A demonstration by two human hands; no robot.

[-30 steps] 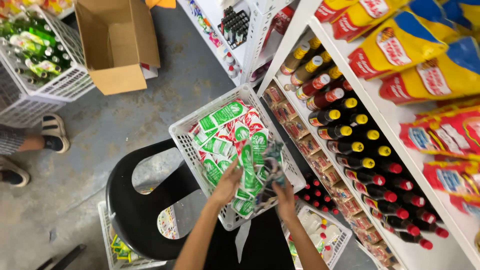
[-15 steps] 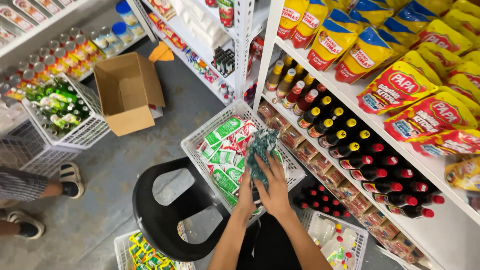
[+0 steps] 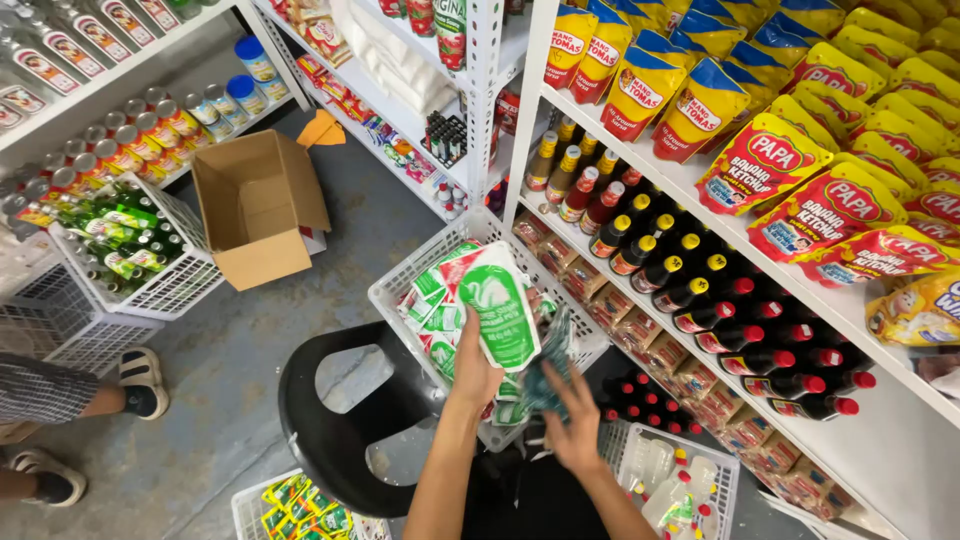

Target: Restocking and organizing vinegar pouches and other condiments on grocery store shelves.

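Observation:
My left hand (image 3: 475, 372) holds up a green and white pouch (image 3: 497, 305) above a white plastic basket (image 3: 398, 288) filled with more of the same pouches. The basket rests on a black stool (image 3: 335, 425). My right hand (image 3: 578, 432) is at the basket's right edge, gripping a crumpled piece of dark clear plastic wrap (image 3: 548, 362). Both forearms reach up from the bottom of the view.
The shelf to the right holds dark sauce bottles (image 3: 720, 300) below yellow and red pouches (image 3: 800, 170). An open cardboard box (image 3: 255, 210) and a basket of green bottles (image 3: 120, 240) stand at left. Another person's sandalled foot (image 3: 140, 385) is at far left. Baskets (image 3: 680, 480) sit on the floor.
Both hands were on the plastic wrap over the basket. Now my left hand has lifted one pouch out, and my right hand has dropped lower with the wrap.

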